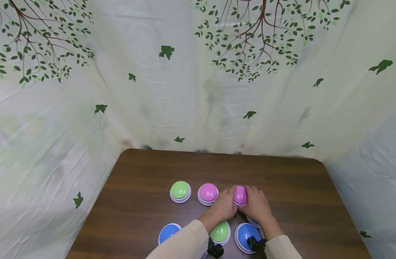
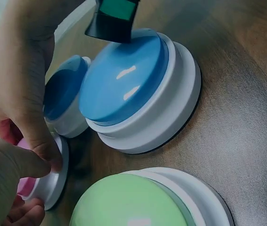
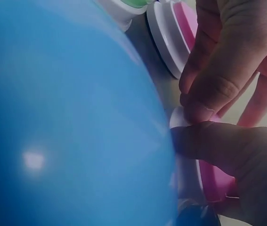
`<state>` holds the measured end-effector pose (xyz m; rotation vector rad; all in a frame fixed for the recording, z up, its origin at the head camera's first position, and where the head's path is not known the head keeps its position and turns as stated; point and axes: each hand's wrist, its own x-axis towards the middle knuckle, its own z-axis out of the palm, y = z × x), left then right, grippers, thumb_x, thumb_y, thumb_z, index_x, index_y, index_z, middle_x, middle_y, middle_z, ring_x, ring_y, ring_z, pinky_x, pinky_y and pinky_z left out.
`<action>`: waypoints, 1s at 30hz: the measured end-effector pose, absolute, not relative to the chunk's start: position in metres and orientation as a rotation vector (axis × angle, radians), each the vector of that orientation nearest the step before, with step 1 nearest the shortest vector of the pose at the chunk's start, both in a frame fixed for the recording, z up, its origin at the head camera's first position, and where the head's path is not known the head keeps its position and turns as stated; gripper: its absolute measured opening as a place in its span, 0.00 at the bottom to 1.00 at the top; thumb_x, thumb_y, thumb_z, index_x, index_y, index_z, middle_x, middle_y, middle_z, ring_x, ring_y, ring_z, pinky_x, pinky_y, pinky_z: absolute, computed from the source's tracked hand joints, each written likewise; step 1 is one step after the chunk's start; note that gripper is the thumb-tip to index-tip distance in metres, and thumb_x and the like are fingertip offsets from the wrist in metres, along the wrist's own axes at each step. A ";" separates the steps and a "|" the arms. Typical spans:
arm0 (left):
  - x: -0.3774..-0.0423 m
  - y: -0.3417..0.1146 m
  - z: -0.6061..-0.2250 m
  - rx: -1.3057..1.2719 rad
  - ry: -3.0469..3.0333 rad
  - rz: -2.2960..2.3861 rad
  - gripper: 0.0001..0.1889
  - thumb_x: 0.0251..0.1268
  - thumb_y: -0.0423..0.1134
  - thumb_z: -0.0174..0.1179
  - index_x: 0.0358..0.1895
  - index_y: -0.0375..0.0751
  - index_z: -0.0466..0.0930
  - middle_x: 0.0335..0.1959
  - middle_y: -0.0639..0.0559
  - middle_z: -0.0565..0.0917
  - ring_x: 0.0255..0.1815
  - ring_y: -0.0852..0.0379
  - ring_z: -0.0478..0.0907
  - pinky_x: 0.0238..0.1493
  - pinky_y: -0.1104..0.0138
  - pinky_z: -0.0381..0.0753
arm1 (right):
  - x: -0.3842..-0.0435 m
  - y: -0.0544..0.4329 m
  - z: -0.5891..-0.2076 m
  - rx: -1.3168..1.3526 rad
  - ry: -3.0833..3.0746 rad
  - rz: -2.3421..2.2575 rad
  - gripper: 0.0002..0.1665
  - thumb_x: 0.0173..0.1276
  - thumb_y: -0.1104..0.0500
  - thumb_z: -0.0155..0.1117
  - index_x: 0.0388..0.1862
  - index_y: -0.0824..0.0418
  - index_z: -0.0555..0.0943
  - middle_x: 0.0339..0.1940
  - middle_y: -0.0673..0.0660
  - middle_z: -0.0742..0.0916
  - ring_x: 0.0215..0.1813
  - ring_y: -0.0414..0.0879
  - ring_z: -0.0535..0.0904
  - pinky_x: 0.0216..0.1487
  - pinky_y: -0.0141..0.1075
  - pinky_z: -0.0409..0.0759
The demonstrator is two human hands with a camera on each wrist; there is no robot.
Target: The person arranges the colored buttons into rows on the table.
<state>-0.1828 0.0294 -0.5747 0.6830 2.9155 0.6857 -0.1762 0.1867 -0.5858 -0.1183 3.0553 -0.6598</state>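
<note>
Both hands are at a pink dome push button (image 1: 240, 195) with a white base, toward the right of the back row. My left hand (image 1: 224, 205) grips its left side and my right hand (image 1: 257, 204) grips its right side. In the left wrist view, the thumbs lie close together at the near edge of the white base (image 2: 53, 186). The right wrist view shows the same pink dome (image 3: 214, 181) between the fingers, partly hidden by them. Another pink button (image 1: 208, 192) stands just left of my left hand.
A green button (image 1: 180, 190) stands at the back left. Nearer are a blue button (image 1: 169, 232), a green one (image 1: 220, 232) and a blue one (image 1: 246, 235), partly under the forearms and wrist cameras. Another blue button (image 2: 65, 89) sits beyond. All rest on a brown wooden table (image 1: 136, 201).
</note>
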 end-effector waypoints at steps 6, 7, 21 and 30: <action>-0.182 0.028 -0.572 0.654 2.872 0.656 0.38 0.58 0.39 0.71 0.72 0.37 0.67 0.58 0.39 0.82 0.58 0.45 0.81 0.64 0.59 0.80 | -0.172 0.185 -0.586 -0.084 3.040 -0.657 0.48 0.48 0.46 0.83 0.65 0.66 0.76 0.57 0.66 0.84 0.59 0.62 0.78 0.63 0.60 0.76; -0.182 0.028 -0.572 0.654 2.871 0.649 0.37 0.58 0.40 0.71 0.71 0.37 0.67 0.58 0.39 0.82 0.58 0.45 0.81 0.64 0.59 0.80 | -0.172 0.185 -0.586 -0.086 3.045 -0.656 0.48 0.48 0.46 0.83 0.65 0.66 0.76 0.57 0.66 0.84 0.58 0.62 0.78 0.63 0.60 0.77; -0.178 0.035 -0.571 0.629 2.864 0.640 0.38 0.60 0.42 0.70 0.73 0.38 0.67 0.64 0.39 0.79 0.61 0.43 0.79 0.66 0.58 0.78 | -0.176 0.196 -0.586 -0.221 3.084 -0.678 0.47 0.49 0.47 0.82 0.65 0.68 0.76 0.56 0.67 0.85 0.57 0.65 0.80 0.61 0.60 0.78; -0.168 0.040 -0.568 0.677 2.933 0.484 0.32 0.62 0.47 0.68 0.69 0.43 0.73 0.68 0.40 0.75 0.61 0.44 0.75 0.63 0.60 0.79 | -0.169 0.205 -0.590 -0.186 3.052 -0.746 0.49 0.51 0.48 0.82 0.68 0.68 0.74 0.61 0.68 0.84 0.64 0.66 0.78 0.67 0.62 0.73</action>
